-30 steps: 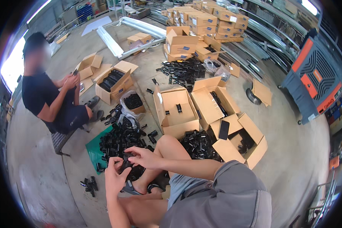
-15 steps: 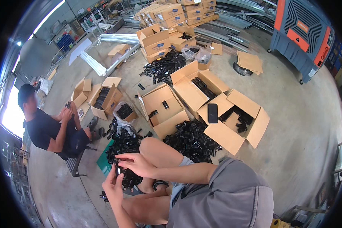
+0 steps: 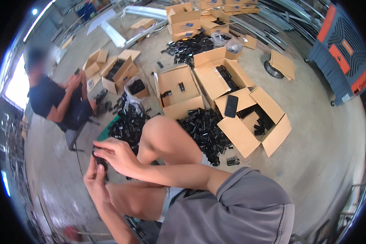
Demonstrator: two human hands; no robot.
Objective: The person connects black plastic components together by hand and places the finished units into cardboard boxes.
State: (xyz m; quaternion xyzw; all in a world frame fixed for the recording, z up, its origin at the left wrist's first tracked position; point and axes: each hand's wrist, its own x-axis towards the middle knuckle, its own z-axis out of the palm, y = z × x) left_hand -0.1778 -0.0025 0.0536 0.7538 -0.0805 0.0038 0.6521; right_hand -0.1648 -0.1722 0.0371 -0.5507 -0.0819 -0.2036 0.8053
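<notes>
A small black plastic part (image 3: pixel 101 162) is held between my two hands, to the left of my raised knee. My left hand (image 3: pixel 95 184) grips it from below, thumb against its side. From above, my right hand (image 3: pixel 118 156) pinches its upper end with closed fingers. The fingers hide much of the part, so its exact kind cannot be made out. Beyond my hands lies a heap of similar black parts (image 3: pixel 128 128), partly on a green sheet (image 3: pixel 106 129). A second heap of black parts (image 3: pixel 205 132) lies past my knee.
Open cartons (image 3: pixel 181 75) stand ahead, several with black parts inside. A phone (image 3: pixel 231 106) rests on the flap of a carton (image 3: pixel 240 137). At the left another person (image 3: pixel 55 99) sits on a low stool, handling a small item. A grey-orange machine (image 3: pixel 343 55) stands far right.
Both hands have moved left with the black part, away from the heap. My view has turned, so the cartons appear shifted. The other person's hands are raised higher.
</notes>
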